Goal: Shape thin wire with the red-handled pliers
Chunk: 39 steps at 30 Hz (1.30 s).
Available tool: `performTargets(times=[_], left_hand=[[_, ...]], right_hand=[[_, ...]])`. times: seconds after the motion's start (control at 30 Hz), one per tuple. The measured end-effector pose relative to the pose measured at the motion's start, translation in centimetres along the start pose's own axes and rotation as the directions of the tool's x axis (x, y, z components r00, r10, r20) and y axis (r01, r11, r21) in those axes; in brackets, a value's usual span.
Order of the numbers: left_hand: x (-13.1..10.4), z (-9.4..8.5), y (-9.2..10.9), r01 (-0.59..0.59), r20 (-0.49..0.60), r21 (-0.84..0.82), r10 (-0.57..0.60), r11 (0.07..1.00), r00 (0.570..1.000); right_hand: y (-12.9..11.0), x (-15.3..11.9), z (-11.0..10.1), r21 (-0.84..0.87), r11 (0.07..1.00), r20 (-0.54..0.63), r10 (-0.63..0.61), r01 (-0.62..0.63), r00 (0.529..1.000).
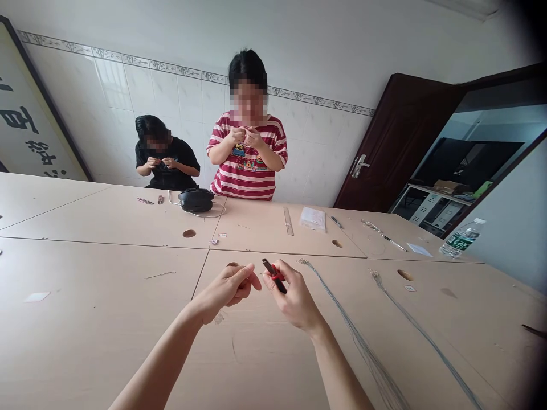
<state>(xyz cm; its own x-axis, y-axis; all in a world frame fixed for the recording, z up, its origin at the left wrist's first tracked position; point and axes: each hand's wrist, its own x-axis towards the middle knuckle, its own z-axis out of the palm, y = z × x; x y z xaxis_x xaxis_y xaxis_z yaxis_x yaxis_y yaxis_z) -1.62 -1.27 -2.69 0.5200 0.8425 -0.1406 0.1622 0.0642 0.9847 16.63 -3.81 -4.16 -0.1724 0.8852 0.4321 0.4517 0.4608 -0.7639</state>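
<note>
My right hand [294, 293] is wrapped round a small red-and-black hand tool [277, 275] whose dark end points up and left; it looks like small pliers, but the jaws are not plain. Just to its left, my left hand [234, 289] is closed, thumb pressed on the fingers; whatever is between them is too small to make out. A gap separates the two hands above the table [141, 330]. Right of my right hand lies a bundle of thin grey-blue cords [342, 313] with metal ends, and a second cord bundle [410, 327] lies farther right.
Across the table are two persons, one in a striped shirt [248, 171] and one in black [183, 151], hands raised. A black device [195, 200], a ruler [288, 221], a plastic packet [313, 218] and a water bottle [462, 238] are on the far side.
</note>
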Motion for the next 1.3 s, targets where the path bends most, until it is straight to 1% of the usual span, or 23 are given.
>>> performTargets(times=[0.1, 0.17, 0.23, 0.3, 0.43, 0.57, 0.63, 0.7, 0.77, 0.8, 0.87, 0.9, 0.93, 0.97, 1.0, 1.03, 1.07, 1.1, 1.13, 1.17, 1.23, 1.27, 1.3], left_hand=[[-0.1, -0.4, 0.2, 0.015, 0.009, -0.064, -0.014, 0.998, 1.0], [-0.3, -0.6, 0.3, 0.013, 0.025, -0.075, -0.011, 0.997, 1.0], [-0.6, -0.8, 0.5, 0.01, 0.096, -0.062, -0.004, 0.998, 0.995], [-0.8, -0.8, 0.6, 0.026, 0.198, -0.066, -0.013, 0.997, 0.98], [-0.9, -0.7, 0.5, 0.067, 0.38, -0.147, -0.006, 0.987, 0.925], [-0.9, -0.6, 0.1, 0.088, 0.507, -0.215, 0.034, 0.973, 0.861], [-0.9, -0.7, -0.3, 0.098, 0.558, -0.276, 0.076, 0.956, 0.826], [-1.1, -0.9, -0.7, 0.087, 0.571, -0.383, 0.162, 0.92, 0.805], [-1.4, -1.0, -0.7, 0.048, 0.52, -0.536, 0.285, 0.843, 0.805], [-1.6, -1.0, -0.6, 0.026, 0.474, -0.62, 0.348, 0.784, 0.808], [-2.0, -1.0, 0.0, -0.017, 0.341, -0.777, 0.443, 0.629, 0.829], [-2.2, -1.0, 0.5, -0.049, 0.248, -0.841, 0.465, 0.539, 0.85], [-2.3, -1.0, 1.0, -0.093, 0.141, -0.889, 0.462, 0.447, 0.875], [-2.4, -1.0, 1.6, -0.152, 0.021, -0.919, 0.433, 0.363, 0.901], [-2.3, -0.9, 2.1, -0.23, -0.108, -0.928, 0.381, 0.294, 0.918], [-2.2, -0.9, 2.4, -0.318, -0.233, -0.915, 0.318, 0.247, 0.919], [-2.0, -0.9, 2.6, -0.402, -0.343, -0.886, 0.258, 0.229, 0.903], [-1.7, -0.8, 2.7, -0.477, -0.434, -0.845, 0.212, 0.24, 0.876], [-1.3, -0.8, 2.6, -0.54, -0.506, -0.795, 0.188, 0.277, 0.841], [-1.0, -0.7, 2.4, -0.591, -0.562, -0.735, 0.19, 0.332, 0.805], [-0.4, -0.5, 1.7, -0.645, -0.622, -0.59, 0.236, 0.486, 0.747], [-0.2, -0.4, 1.3, -0.646, -0.632, -0.501, 0.266, 0.576, 0.728], [0.0, -0.2, 1.0, -0.624, -0.629, -0.406, 0.292, 0.667, 0.721]], right_hand=[[0.0, 0.0, 0.0, -0.007, 1.0, 0.005, 0.001, -0.001, 1.0], [0.0, 0.0, 0.0, -0.012, 1.0, 0.015, -0.005, 0.006, 1.0], [0.0, 0.0, 0.1, -0.014, 1.0, 0.02, -0.01, 0.01, 1.0], [0.0, -0.1, 0.1, -0.015, 1.0, 0.017, -0.013, 0.014, 1.0], [0.2, 0.0, 0.2, -0.015, 0.999, 0.0, -0.033, 0.033, 0.999], [0.6, 0.1, 0.2, -0.03, 1.0, -0.051, -0.007, 0.005, 0.999], [0.6, 0.2, 0.1, -0.039, 0.999, -0.08, 0.015, -0.018, 0.997], [0.6, 0.2, 0.1, -0.034, 0.999, -0.091, 0.029, -0.033, 0.995], [0.4, 0.1, 0.1, -0.017, 0.999, -0.077, 0.041, -0.043, 0.996], [0.3, 0.1, 0.1, -0.006, 0.999, -0.064, 0.044, -0.045, 0.997], [0.1, 0.0, 0.3, 0.015, 0.999, -0.034, 0.039, -0.039, 0.999], [0.0, -0.1, 0.4, 0.023, 0.999, -0.02, 0.031, -0.031, 0.999], [-0.1, -0.1, 0.5, 0.028, 0.999, -0.012, 0.022, -0.022, 1.0], [-0.1, -0.1, 0.7, 0.032, 0.999, -0.007, 0.014, -0.014, 1.0], [-0.2, -0.2, 0.8, 0.035, 0.999, -0.005, 0.006, -0.006, 1.0], [-0.3, -0.2, 1.0, 0.038, 0.999, -0.004, -0.001, 0.001, 1.0], [-0.3, -0.3, 1.1, 0.041, 0.999, -0.004, -0.007, 0.007, 1.0], [-0.4, -0.3, 1.2, 0.044, 0.999, -0.003, -0.014, 0.014, 1.0], [-0.4, -0.4, 1.3, 0.045, 0.999, -0.001, -0.021, 0.021, 1.0], [-0.4, -0.5, 1.4, 0.043, 0.999, 0.001, -0.026, 0.026, 1.0], [-0.4, -0.5, 1.6, 0.032, 0.999, 0.003, -0.035, 0.035, 0.999], [-0.4, -0.5, 1.6, 0.023, 0.999, 0.001, -0.04, 0.04, 0.999], [-0.3, -0.5, 1.6, 0.012, 0.999, -0.002, -0.045, 0.045, 0.999]])
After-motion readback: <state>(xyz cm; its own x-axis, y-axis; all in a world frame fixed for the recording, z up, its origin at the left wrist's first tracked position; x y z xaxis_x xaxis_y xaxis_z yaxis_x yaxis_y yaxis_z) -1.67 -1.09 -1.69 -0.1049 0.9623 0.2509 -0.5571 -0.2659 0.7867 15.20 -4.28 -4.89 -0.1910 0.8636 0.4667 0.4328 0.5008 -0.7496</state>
